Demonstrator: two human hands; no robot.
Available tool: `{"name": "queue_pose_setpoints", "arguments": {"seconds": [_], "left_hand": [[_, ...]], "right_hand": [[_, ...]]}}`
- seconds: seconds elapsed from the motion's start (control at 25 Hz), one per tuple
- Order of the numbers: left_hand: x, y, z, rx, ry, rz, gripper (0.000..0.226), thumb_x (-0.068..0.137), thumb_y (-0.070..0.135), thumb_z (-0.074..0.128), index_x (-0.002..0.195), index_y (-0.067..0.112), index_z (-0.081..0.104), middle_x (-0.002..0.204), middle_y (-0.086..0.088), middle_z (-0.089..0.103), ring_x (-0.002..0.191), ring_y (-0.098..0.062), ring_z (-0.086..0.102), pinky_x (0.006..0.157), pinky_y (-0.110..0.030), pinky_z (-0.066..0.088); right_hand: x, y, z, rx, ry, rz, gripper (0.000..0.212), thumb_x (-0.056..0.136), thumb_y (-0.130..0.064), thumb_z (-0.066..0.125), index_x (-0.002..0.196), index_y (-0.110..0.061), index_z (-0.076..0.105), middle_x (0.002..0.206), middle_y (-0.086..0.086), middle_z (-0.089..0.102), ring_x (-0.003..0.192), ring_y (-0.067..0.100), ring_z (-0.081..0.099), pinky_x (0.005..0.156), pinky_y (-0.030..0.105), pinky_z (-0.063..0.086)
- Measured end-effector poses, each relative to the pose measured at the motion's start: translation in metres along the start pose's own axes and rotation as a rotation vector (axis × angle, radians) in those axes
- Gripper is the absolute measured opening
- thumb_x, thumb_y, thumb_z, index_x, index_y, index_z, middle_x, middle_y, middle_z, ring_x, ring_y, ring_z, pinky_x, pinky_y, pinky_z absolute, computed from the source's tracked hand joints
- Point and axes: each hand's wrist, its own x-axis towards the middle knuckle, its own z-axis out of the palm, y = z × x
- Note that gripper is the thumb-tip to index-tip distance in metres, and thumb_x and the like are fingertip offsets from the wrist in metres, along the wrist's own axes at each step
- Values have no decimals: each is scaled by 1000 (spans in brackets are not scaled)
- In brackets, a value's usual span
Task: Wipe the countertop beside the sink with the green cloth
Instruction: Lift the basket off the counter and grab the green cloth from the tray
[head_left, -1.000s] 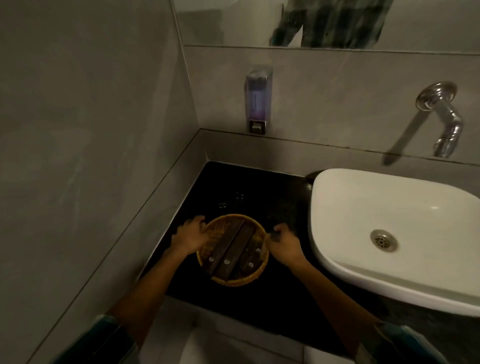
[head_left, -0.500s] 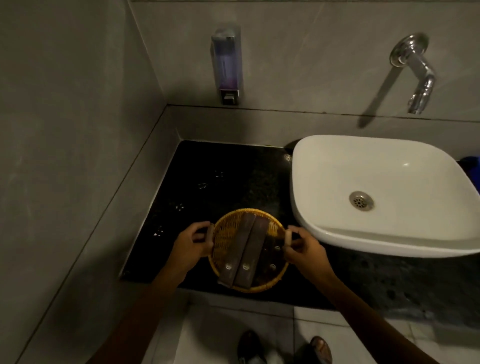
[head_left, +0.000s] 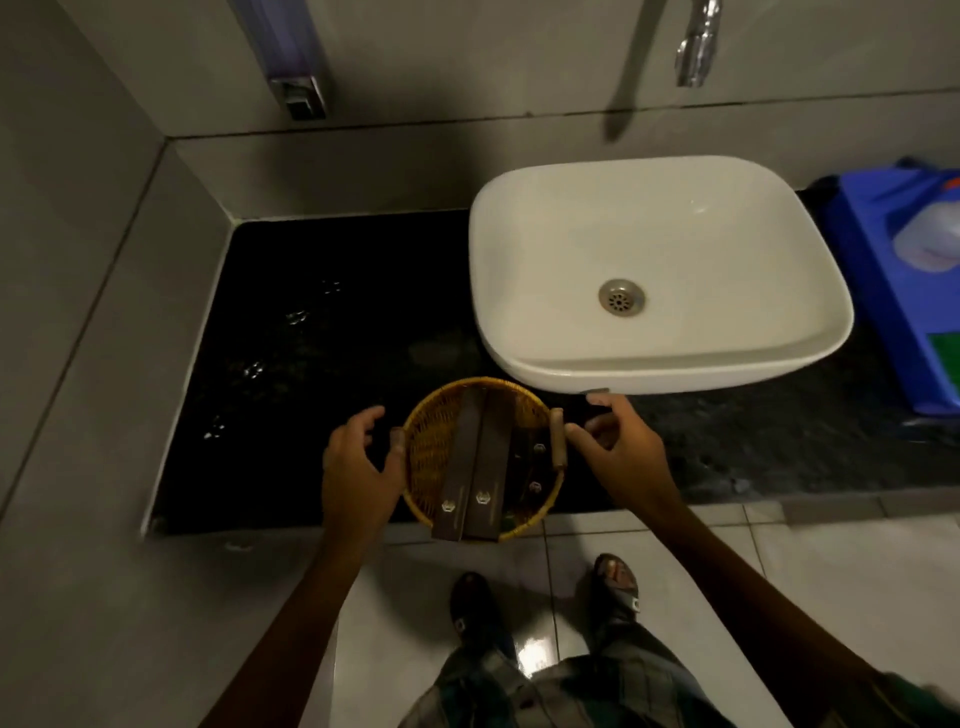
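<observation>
The black stone countertop (head_left: 322, 322) lies left of the white basin sink (head_left: 660, 270), with a few water drops on it. No green cloth is in view. A round wicker basket (head_left: 431, 441) with two dark flat bars inside sits at the counter's front edge, slightly over the lip. My left hand (head_left: 358, 467) is at its left handle, thumb touching, fingers spread. My right hand (head_left: 623, 447) is beside the right handle (head_left: 557, 439), with only fingertips against it.
A soap dispenser (head_left: 296, 78) hangs on the back wall and a chrome tap (head_left: 693, 47) juts over the sink. A blue container (head_left: 904, 280) stands right of the sink. Grey tiled walls close the left and back. My feet are on the floor tiles below.
The basket has come from mid-counter to the front edge, and the view has tilted down. Both hands, closed on the handles half a second ago, now have their fingers apart.
</observation>
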Motion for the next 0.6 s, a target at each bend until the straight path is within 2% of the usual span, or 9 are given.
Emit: {"name": "queue_pose_setpoints", "arguments": {"seconds": [0.08, 0.12, 0.2, 0.28, 0.4, 0.52, 0.6], "left_hand": [[-1, 37, 14, 39, 130, 158, 40, 84, 9, 64, 122, 18, 56, 122, -11, 57, 109, -26, 55, 85, -37, 46], [-3, 61, 26, 36, 147, 216, 40, 82, 7, 63, 120, 20, 57, 120, -9, 58, 108, -25, 55, 86, -38, 47], [-14, 113, 62, 25, 129, 307, 39, 83, 10, 62, 118, 27, 55, 117, 0, 57, 106, -20, 56, 88, -37, 49], [-28, 168, 115, -31, 66, 440, 38, 84, 12, 60, 119, 28, 54, 114, 10, 55, 103, -12, 54, 87, -33, 51], [-48, 247, 204, -77, -144, 706, 39, 84, 12, 61, 122, 21, 53, 111, 4, 63, 101, -12, 55, 88, -30, 50], [-72, 320, 287, -21, -427, 892, 33, 84, 16, 59, 116, 23, 58, 99, 2, 70, 90, -20, 62, 82, -36, 52], [-84, 351, 334, 20, -592, 988, 26, 85, 16, 58, 110, 20, 64, 94, 0, 74, 86, -28, 66, 78, -41, 53]], "right_hand": [[11, 14, -33, 48, 59, -16, 22, 83, -27, 70, 103, -24, 61, 72, -9, 63, 67, -3, 63, 61, 1, 46], [17, 23, -54, 84, 85, -17, 16, 84, -23, 68, 99, -22, 63, 72, -4, 65, 68, 4, 65, 66, 7, 51], [32, 42, -106, 154, 144, 18, 5, 86, -20, 65, 91, -21, 66, 74, 3, 67, 71, 23, 68, 72, 36, 60], [51, 68, -175, 160, 289, 51, 4, 83, -21, 64, 84, -23, 66, 73, 2, 68, 71, 28, 68, 72, 46, 58], [83, 120, -284, -22, 472, 130, 4, 76, -27, 64, 78, -24, 66, 73, 3, 70, 75, 25, 68, 80, 39, 53], [111, 177, -378, -252, 425, 297, 6, 78, -22, 68, 80, -17, 70, 85, 11, 75, 92, 29, 70, 83, 32, 48], [128, 204, -413, -365, 340, 388, 15, 78, -23, 71, 89, -13, 71, 99, 17, 74, 101, 32, 67, 85, 33, 47]]}}
